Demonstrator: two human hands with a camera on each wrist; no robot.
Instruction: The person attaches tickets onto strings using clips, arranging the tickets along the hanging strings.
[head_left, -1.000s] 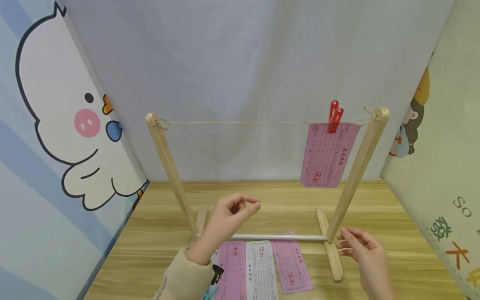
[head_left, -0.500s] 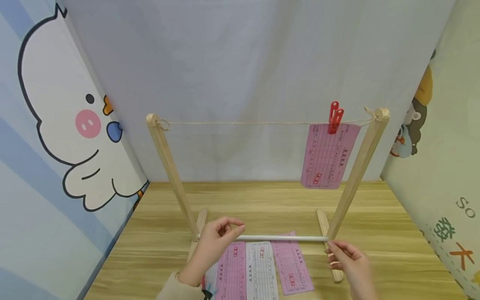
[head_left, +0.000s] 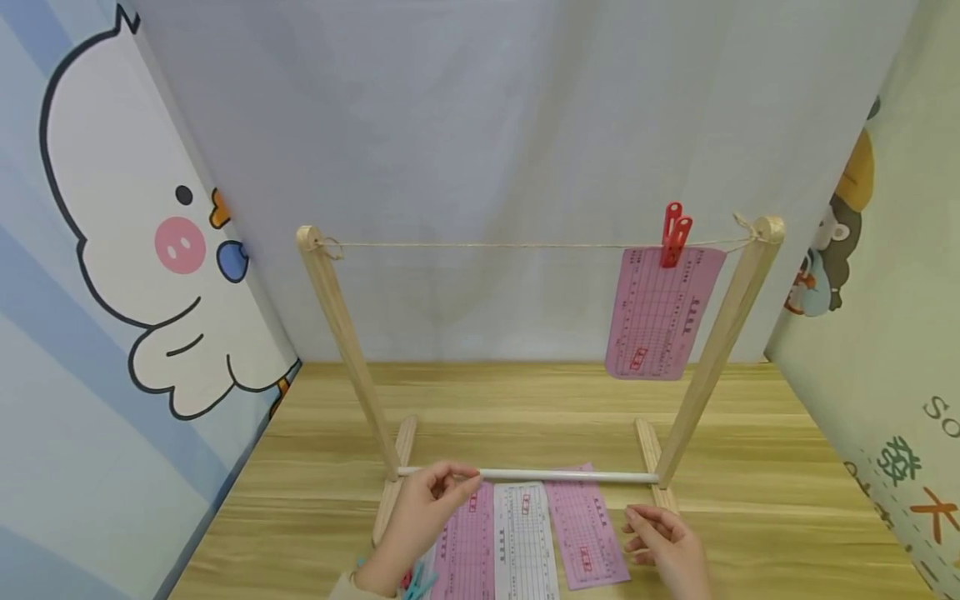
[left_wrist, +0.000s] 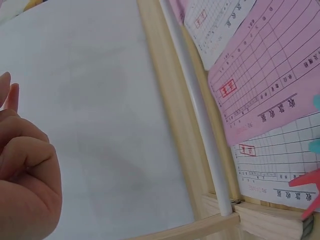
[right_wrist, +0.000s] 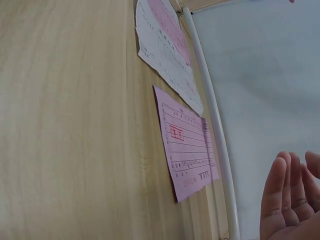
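Over the left end of the slips on the table hovers my left hand [head_left: 423, 504], its thumb and index tips close together and nothing visible between them. My right hand [head_left: 670, 546] is beside a tilted pink receipt slip [head_left: 587, 533], fingers loosely bent and holding nothing. A white slip [head_left: 525, 533] and another pink slip [head_left: 465, 546] lie to the left; in the left wrist view a further white slip [left_wrist: 280, 155] shows. Light-blue clips [head_left: 420, 582] and a red clip [left_wrist: 307, 186] lie near the left hand. A red clip [head_left: 677, 237] holds a hanging pink slip [head_left: 663, 317] on the string [head_left: 487, 245].
The string runs between a left wooden post [head_left: 348, 358] and a right wooden post [head_left: 720, 350]. A white rod [head_left: 562, 476] joins their feet low across the table [head_left: 525, 400]. A pale curtain [head_left: 480, 125] hangs behind; printed panels stand at both sides.
Both hands have come down toward the slips. The left hand has moved down and a little left; the right has moved left and down, from outside the right post to beside the tilted pink slip.
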